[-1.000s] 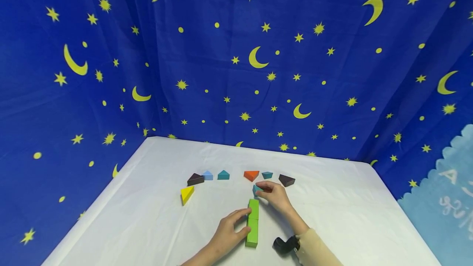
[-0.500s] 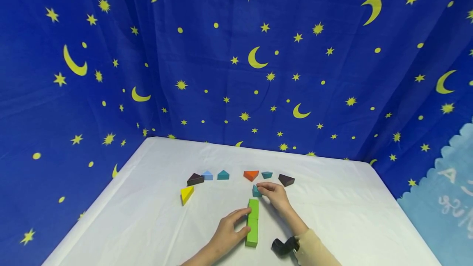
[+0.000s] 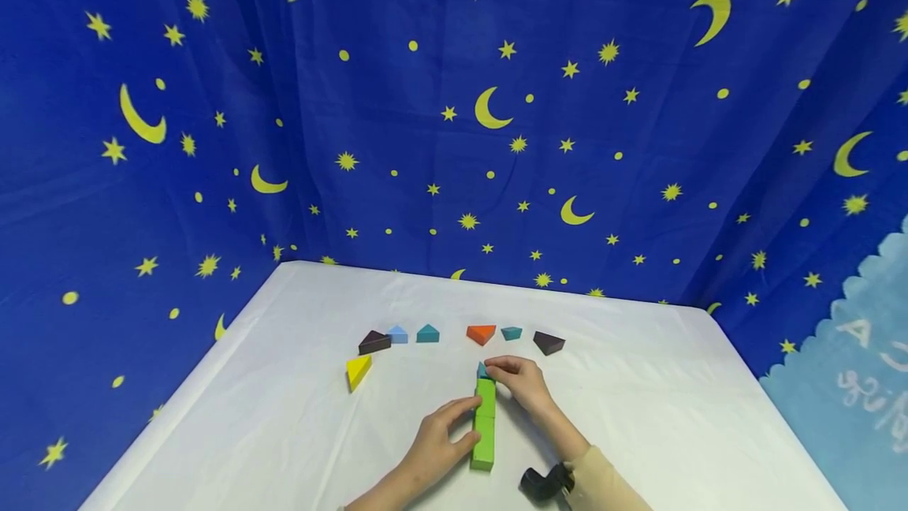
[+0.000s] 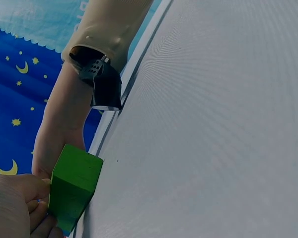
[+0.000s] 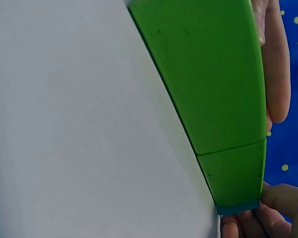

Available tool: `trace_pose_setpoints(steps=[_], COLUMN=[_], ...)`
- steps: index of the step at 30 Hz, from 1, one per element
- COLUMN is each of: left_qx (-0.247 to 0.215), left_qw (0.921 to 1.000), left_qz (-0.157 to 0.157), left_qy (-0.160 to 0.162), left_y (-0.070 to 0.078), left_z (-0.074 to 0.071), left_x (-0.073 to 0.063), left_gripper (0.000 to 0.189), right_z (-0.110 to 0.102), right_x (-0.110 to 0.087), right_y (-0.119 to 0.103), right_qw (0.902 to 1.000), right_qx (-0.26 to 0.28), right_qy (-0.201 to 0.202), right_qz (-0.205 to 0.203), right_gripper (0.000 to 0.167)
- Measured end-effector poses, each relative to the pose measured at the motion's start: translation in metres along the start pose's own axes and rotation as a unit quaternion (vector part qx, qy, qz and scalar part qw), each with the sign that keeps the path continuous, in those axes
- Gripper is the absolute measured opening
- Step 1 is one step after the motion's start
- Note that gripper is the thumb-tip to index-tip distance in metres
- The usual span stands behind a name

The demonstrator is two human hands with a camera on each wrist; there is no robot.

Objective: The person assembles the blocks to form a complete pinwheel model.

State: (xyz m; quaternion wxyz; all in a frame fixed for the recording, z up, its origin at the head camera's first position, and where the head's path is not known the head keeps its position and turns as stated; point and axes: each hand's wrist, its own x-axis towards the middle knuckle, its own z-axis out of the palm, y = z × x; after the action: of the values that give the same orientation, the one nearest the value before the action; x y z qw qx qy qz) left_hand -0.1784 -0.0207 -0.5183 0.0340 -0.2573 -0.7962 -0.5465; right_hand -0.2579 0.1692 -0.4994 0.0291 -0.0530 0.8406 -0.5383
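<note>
Two green blocks (image 3: 483, 436) lie end to end in a line on the white table. My left hand (image 3: 440, 444) rests along their left side, with thumb and fingers touching them. At the far end of the line sits a teal triangular block (image 3: 481, 370). My right hand (image 3: 525, 382) pinches it from the right and covers part of it. In the right wrist view, a teal edge (image 5: 238, 207) meets the end of the green row, between right-hand fingers (image 5: 283, 198). The left wrist view shows the near green block (image 4: 77, 173) beside the left hand (image 4: 12, 203).
Farther back stand an orange block (image 3: 481, 334), a small teal block (image 3: 511, 333) and a dark block (image 3: 549, 343). To the left are teal (image 3: 428, 333), light blue (image 3: 399, 334), dark (image 3: 374, 342) and yellow (image 3: 358, 374) triangles. A starry blue curtain (image 3: 426, 124) encloses the table (image 3: 638, 385).
My right hand has brought the teal triangular block nearer and slightly left, from a gap beyond the green blocks up to their far end. The left hand has stayed put.
</note>
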Motion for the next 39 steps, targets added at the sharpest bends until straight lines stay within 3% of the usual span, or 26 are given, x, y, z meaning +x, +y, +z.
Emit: trace_pose_setpoints(steps=[8, 16, 24, 29, 33, 39], left_qx=[-0.011, -0.009, 0.000, -0.008, -0.011, -0.012], left_qw=[0.9999, 0.9999, 0.9998, 0.9999, 0.9999, 0.9998], left_qz=[-0.004, -0.004, 0.015, -0.003, -0.009, -0.016], left_qy=[-0.001, 0.002, 0.016, 0.006, 0.003, 0.002], left_y=[0.000, 0.001, 0.000, 0.002, 0.002, 0.002], left_z=[-0.001, 0.000, 0.000, -0.001, -0.001, 0.001], left_x=[0.002, 0.001, 0.001, 0.002, 0.002, 0.001], left_gripper=[0.045, 0.044, 0.045, 0.045, 0.046, 0.045], right_z=[0.002, 0.001, -0.038, -0.066, -0.078, -0.081], right_x=[-0.003, -0.002, 0.017, 0.026, 0.027, 0.027], right_y=[-0.001, -0.003, -0.008, 0.006, 0.018, 0.029], right_qw=[0.9998, 0.9997, 0.9915, 0.9775, 0.9717, 0.9701], right_qx=[0.000, -0.014, -0.010, -0.075, -0.112, -0.134], right_qy=[0.005, 0.019, 0.122, 0.191, 0.203, 0.190], right_qz=[-0.020, -0.010, -0.044, -0.049, -0.047, -0.070], right_gripper=[0.022, 0.025, 0.030, 0.035, 0.039, 0.038])
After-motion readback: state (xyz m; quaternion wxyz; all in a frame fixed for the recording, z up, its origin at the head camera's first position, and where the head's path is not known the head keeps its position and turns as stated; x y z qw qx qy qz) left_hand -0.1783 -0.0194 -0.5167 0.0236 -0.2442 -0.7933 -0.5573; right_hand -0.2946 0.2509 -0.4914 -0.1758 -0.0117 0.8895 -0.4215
